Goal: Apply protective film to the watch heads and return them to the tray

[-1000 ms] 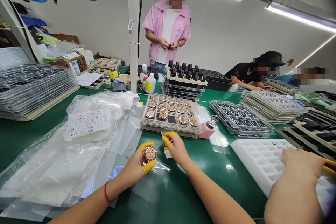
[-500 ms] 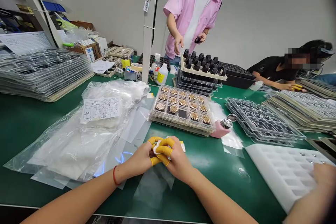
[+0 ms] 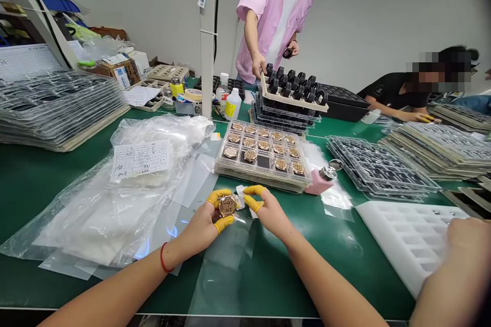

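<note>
Between the thumb and fingers of my left hand is a round gold watch case, its printed back turned up. Yellow finger cots cover several fingertips on both hands. My right hand pinches a crumpled white wipe just right of the case. Beyond them lies a clear tray on a stack, bearing several gold watch cases; one pocket in its front row shows bare black. A pink pump bottle stands at that tray's right corner.
Plastic bags with a written label cover the left. A white foam tray lies right, with another person's hand over it. Across the bench, a person in pink touches a rack of black watches. Tray stacks stand right.
My hands have drawn apart, uncovering the watch case in my left hand; the wipe stays in my right. The person in pink has reached down to the rack.
</note>
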`<state>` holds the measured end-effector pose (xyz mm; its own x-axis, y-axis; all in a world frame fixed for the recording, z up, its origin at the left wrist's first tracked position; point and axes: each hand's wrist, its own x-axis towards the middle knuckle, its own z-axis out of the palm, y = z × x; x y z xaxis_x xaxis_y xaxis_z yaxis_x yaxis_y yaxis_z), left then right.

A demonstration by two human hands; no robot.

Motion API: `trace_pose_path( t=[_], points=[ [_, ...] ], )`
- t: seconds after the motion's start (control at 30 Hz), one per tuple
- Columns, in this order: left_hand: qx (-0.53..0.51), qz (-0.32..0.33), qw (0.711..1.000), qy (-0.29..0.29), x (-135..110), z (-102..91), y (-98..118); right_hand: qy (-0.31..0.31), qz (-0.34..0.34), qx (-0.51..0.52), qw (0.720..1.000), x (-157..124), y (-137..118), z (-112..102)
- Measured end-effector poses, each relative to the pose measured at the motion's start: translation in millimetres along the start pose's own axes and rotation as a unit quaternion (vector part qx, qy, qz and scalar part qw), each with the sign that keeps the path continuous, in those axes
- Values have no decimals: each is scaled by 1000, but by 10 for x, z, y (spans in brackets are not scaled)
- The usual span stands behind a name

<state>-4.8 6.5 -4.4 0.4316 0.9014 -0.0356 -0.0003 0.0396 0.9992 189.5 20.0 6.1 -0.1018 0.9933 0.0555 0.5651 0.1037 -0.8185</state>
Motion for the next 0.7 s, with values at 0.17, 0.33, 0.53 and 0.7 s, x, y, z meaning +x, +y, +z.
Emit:
trace_pose_path(
  t=[0.17, 0.33, 0.53, 0.7],
  points=[
    [-14, 28, 999, -33, -2, -30, 38, -109, 40, 7, 993, -68, -94, -36],
    [6, 31, 998, -56, -3, -25, -13, -137, -1, -1, 991, -136, -171, 39],
    [-75, 30, 996, -38, 20, -20, -55, -84, -42, 6, 996, -116, -177, -29],
    [-98, -9, 995, -17, 51, -8, -2, -63, 64, 242, 966, -65, -192, -130]
  ],
)
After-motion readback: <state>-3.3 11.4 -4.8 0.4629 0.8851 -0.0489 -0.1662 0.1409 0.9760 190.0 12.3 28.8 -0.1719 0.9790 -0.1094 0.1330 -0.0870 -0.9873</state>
